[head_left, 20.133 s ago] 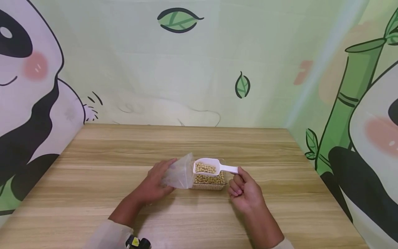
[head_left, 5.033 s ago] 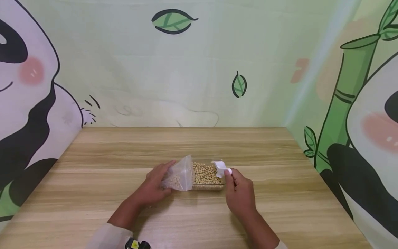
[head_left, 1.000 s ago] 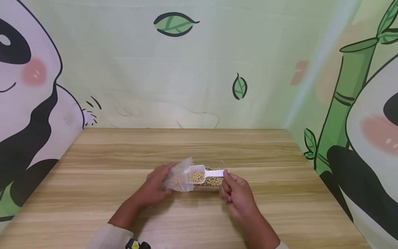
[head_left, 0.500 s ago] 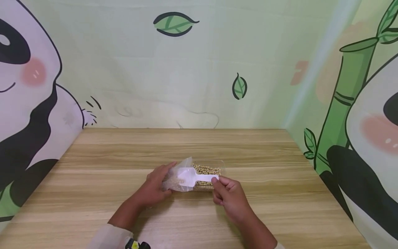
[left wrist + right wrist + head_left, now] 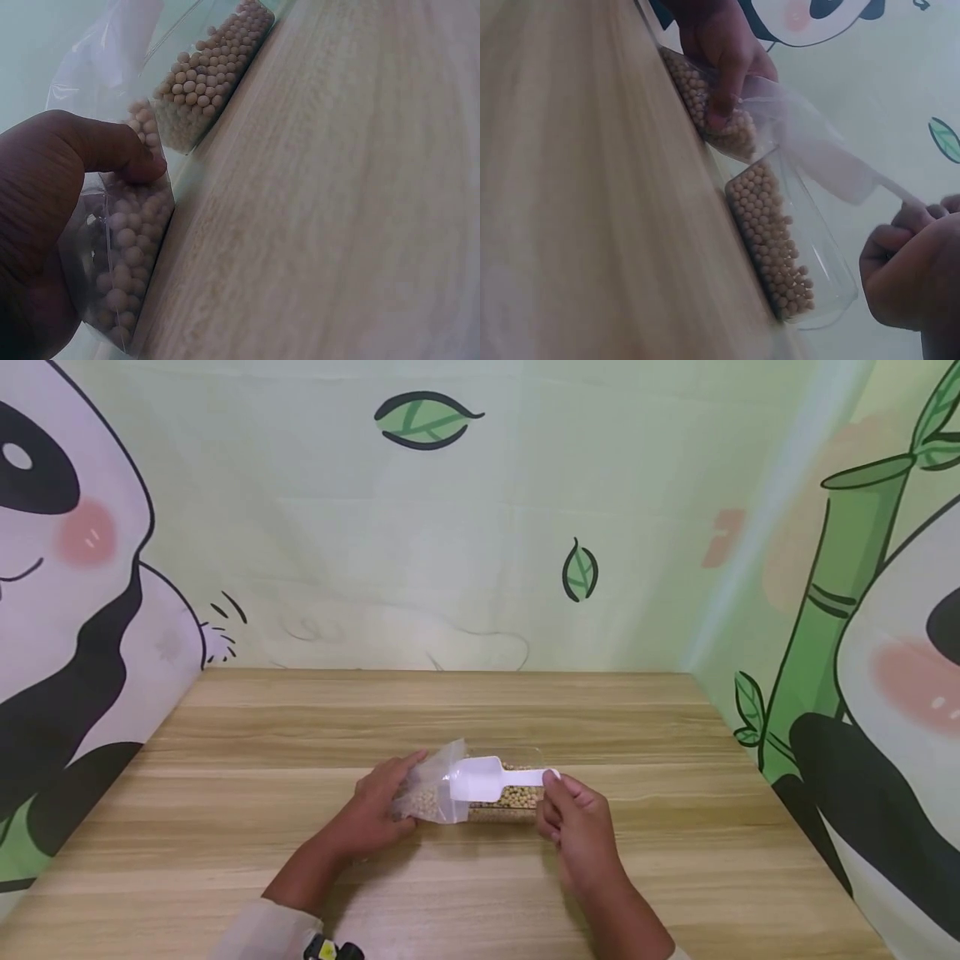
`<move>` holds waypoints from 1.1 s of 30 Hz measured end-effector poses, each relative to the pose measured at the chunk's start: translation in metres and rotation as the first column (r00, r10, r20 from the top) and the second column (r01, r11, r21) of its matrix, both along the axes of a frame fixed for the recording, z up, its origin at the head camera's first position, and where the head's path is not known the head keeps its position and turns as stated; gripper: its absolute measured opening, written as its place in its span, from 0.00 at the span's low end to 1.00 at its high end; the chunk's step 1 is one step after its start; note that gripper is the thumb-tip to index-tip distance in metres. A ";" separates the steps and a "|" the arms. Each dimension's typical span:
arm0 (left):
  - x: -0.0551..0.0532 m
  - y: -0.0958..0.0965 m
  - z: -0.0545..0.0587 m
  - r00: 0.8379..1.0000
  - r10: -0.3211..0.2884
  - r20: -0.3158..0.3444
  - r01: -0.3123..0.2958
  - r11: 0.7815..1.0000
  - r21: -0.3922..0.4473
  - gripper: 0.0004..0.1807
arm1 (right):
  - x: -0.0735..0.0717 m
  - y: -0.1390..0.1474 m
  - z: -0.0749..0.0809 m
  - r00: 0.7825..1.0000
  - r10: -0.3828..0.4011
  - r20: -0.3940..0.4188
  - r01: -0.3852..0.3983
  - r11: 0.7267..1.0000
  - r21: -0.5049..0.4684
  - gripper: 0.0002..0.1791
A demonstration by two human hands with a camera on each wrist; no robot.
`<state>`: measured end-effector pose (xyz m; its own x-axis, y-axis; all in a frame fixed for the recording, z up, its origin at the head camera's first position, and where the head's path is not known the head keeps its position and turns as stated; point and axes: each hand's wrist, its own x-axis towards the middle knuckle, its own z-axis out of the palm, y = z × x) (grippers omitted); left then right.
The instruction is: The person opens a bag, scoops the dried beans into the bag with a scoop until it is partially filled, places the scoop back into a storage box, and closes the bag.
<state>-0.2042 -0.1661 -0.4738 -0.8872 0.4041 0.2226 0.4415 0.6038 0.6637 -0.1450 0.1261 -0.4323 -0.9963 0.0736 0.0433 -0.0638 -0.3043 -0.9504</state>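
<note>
While clear plastic bag [image 5: 437, 779] of round beige beans [image 5: 127, 251] is gripped by fingers and thumb of left hand [image 5: 375, 810] on wood-grain table [image 5: 600, 718], white plastic scoop [image 5: 478, 779] is pinched by handle in right hand [image 5: 585, 831], bowl at bag's mouth, above clear rectangular box [image 5: 829, 262] just right.

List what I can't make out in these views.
Head: some soybeans in the clear container, hidden by the white scoop.
Head: left end of the plastic bag, covered by the left hand.
Left wrist: part of that hand, cut off by left edge.
Right wrist: part of the right hand, beyond the right edge.
</note>
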 end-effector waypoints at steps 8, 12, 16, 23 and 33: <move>-0.008 -0.005 -0.017 0.994 -0.035 -0.103 0.041 0.997 0.060 0.54 | -0.008 0.009 0.002 0.976 -0.219 -0.007 0.218 0.974 -0.066 0.29; -0.010 -0.006 -0.019 0.993 -0.043 -0.109 0.051 0.996 0.073 0.54 | -0.009 0.010 0.001 0.954 -0.299 -0.033 0.299 0.954 0.008 0.28; -0.008 -0.005 -0.017 0.993 -0.033 -0.116 0.039 0.998 0.047 0.53 | -0.006 0.009 -0.001 0.935 -0.334 -0.121 0.355 0.900 0.253 0.23; 0.000 0.000 0.002 1.000 -0.008 -0.024 0.008 1.000 -0.005 0.51 | -0.003 0.008 -0.007 0.866 -0.318 -0.386 0.481 0.741 0.469 0.14; -0.016 -0.008 -0.030 0.989 -0.041 -0.141 0.047 0.998 0.041 0.55 | -0.003 0.008 -0.011 0.711 -0.005 -0.703 0.642 0.413 0.646 0.11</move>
